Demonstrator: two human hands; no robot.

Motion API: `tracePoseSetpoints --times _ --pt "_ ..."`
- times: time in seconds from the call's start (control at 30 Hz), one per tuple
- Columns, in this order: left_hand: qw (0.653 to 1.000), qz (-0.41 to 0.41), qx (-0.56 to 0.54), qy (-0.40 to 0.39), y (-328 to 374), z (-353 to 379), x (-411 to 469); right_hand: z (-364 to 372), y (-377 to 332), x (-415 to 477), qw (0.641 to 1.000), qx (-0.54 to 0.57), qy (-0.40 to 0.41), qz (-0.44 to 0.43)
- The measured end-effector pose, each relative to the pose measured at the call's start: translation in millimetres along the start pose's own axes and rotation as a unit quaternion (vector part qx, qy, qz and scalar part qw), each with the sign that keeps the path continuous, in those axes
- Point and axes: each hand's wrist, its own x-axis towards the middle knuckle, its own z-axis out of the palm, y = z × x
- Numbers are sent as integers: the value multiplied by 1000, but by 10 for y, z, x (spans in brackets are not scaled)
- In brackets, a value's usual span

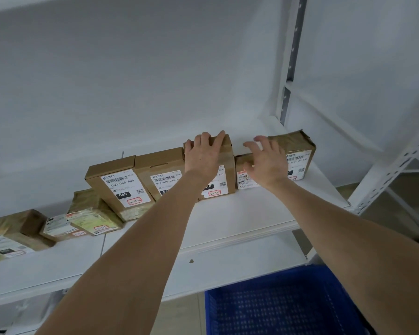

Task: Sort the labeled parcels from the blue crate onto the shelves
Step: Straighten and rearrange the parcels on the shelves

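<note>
Left hand, its grip holding the box, is steadying it on the shelf. Right hand is hovering before the small parcel, grip wide.

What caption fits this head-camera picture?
Left hand grips a brown cardboard parcel on the white shelf; right hand open beside it.
</note>
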Motion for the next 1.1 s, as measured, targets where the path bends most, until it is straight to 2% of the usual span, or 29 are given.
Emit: tracePoseSetpoints --times 0.07,0.1,0.17,0.27,0.33,0.5,0.7,0.8,0.9,0.97,1.1 --pt "1000 -4 7 -4 39 1 -7 -126 181 63 996 -16 23 79" --pt "1000 -5 11 -5 52 1 -10 -176 296 100 992 -31 7 125" --pt "1000 -10 16 -3 66 4 -11 -232 498 151 977 -53 -56 197" --pt "1000 -19 16 2 90 10 -2 -190 604 166 958 5 -134 254" --pt "1000 -23 18 0 101 20 0 -102 540 159 960 38 -142 236" --pt "1000 -28 8 -9 102 11 11 -20 442 124 966 37 -139 215" --pt "999 -32 -2 -1 98 5 -8 -21 454 44 972 -41 -143 182" --pt "999 -33 12 13 101 12 -43 -52 383 29 979 -92 -101 149" --pt "998 -28 25 46 144 26 -95 -46 288 -32 991 -58 -74 96" --pt "998 -28 22 46 164 32 -113 -35 244 -47 992 -15 -91 87" --pt "999 -30 24 30 171 2 -120 -116 211 -50 987 -20 -128 96"
